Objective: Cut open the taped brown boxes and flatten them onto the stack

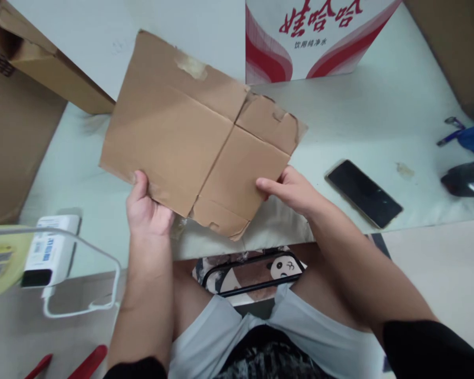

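A flattened brown cardboard box [174, 126] is held up in front of me, tilted, with creases crossing near its right side. Its flaps at the right and bottom look worn, and a torn pale patch of tape shows near the top edge. My left hand [147, 210] grips the lower left edge, thumb on the face and fingers hidden behind. At the right edge, my right hand [286, 189] pinches the cardboard with the thumb on top; most of its fingers are behind the sheet.
A black phone [363, 193] lies on the pale tabletop [316, 142] at right. Behind stands a white box with red print [319, 47]. A white power bank [53, 245] with a cable is at left. Larger cartons [19, 121] stand left; dark and blue items sit far right.
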Motion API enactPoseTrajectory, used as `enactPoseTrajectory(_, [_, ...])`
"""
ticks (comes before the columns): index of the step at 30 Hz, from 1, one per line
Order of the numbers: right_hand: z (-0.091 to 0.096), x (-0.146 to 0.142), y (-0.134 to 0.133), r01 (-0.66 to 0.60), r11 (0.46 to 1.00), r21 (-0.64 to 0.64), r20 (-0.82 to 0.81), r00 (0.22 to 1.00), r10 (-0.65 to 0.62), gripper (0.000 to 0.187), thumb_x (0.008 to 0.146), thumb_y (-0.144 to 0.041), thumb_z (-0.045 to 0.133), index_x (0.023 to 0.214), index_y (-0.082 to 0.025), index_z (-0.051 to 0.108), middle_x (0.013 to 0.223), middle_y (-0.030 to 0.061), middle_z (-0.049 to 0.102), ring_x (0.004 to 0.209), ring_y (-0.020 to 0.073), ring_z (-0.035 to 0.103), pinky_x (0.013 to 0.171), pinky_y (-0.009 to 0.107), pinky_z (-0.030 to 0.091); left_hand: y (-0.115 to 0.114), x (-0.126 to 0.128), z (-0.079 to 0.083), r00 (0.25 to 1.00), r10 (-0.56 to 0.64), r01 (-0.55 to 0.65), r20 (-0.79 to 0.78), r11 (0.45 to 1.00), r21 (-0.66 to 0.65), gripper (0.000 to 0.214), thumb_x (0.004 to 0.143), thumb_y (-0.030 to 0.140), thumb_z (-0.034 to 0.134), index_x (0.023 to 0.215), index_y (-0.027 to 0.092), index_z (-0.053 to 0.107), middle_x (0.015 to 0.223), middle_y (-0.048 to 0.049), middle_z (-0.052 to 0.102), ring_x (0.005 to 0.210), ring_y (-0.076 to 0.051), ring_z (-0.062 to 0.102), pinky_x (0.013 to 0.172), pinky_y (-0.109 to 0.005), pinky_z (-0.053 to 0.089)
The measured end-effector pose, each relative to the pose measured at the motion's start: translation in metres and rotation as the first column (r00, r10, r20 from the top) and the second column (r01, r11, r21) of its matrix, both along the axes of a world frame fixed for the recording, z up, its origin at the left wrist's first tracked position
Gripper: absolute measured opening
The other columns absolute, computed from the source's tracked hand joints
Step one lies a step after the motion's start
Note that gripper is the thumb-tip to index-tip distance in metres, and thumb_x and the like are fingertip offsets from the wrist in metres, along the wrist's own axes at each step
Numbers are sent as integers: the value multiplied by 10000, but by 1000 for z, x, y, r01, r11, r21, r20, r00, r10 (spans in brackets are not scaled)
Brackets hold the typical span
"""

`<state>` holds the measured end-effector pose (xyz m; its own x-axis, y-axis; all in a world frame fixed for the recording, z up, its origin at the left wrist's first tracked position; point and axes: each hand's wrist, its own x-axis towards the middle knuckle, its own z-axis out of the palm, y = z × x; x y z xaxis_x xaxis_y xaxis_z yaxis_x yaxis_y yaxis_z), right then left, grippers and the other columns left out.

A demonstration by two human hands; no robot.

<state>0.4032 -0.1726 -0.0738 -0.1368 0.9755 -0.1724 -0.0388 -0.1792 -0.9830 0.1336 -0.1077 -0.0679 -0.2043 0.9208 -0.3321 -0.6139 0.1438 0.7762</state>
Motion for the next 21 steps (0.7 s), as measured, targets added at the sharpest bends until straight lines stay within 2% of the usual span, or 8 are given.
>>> enactPoseTrajectory(5, [-1,-18,-13,-17,995,-103,47,999,22,647,675,-806,752,710,-194,547,517,-24,535,405,93,467,377,242,364,-3,2,2,997,-43,40,61,998,57,195,990,319,575,1043,179,701,980,-64,803,1035,-189,747,1039,-343,588])
enactPoseTrajectory(7, [3,-18,-20,97,994,-49,117,989,-91,625,718,-792,731,675,-211,504,436,-51,448,353,88,414,350,245,330,-4,-2,4,990,-58,54,125,998,32,126,944,300,597,977,213,683,955,-43,793,976,-176,753,947,-324,615])
enactPoseTrajectory(9, [10,-10,-32,307,949,73,204,927,-315,584,759,-751,727,672,-225,491,424,-52,423,352,92,404,340,253,323,-4,-8,9,980,3,9,200,998,-57,104,920,287,559,896,226,640,894,-24,778,891,-155,759,802,-275,617])
enactPoseTrajectory(11, [20,5,-51,569,795,209,198,772,-604,538,724,-710,782,718,-242,517,483,-38,478,368,102,419,331,275,324,-5,-15,14,961,88,-47,261,986,-158,114,902,275,514,841,222,594,780,3,739,750,-127,742,658,-231,573])
enactPoseTrajectory(13, [31,26,-74,791,523,316,132,510,-850,528,622,-656,871,760,-269,539,562,-16,547,376,112,437,328,308,323,-6,-24,19,945,90,-35,314,984,-177,101,879,258,496,813,221,563,663,35,667,589,-102,673,564,-223,524])
enactPoseTrajectory(15, [40,50,-99,870,278,407,151,236,-960,480,620,-601,877,750,-295,532,584,9,568,394,129,475,364,355,355,-8,-32,22,933,32,21,358,989,-144,83,851,243,510,772,222,527,568,58,572,469,-87,566,505,-226,481])
enactPoseTrajectory(18, [47,88,-124,853,113,509,284,-43,-958,400,639,-529,824,695,-324,486,552,17,527,379,142,469,381,412,324,-10,-41,25,918,-13,54,396,994,-92,97,823,226,532,738,221,485,526,65,496,421,-77,482,472,-219,437])
enactPoseTrajectory(21, [49,128,-115,842,46,537,339,-166,-926,357,700,-427,762,689,-338,417,583,32,555,382,148,492,381,423,342,-10,-43,26,906,-12,50,423,995,-81,94,806,217,535,738,221,470,524,61,484,420,-78,459,467,-223,425])
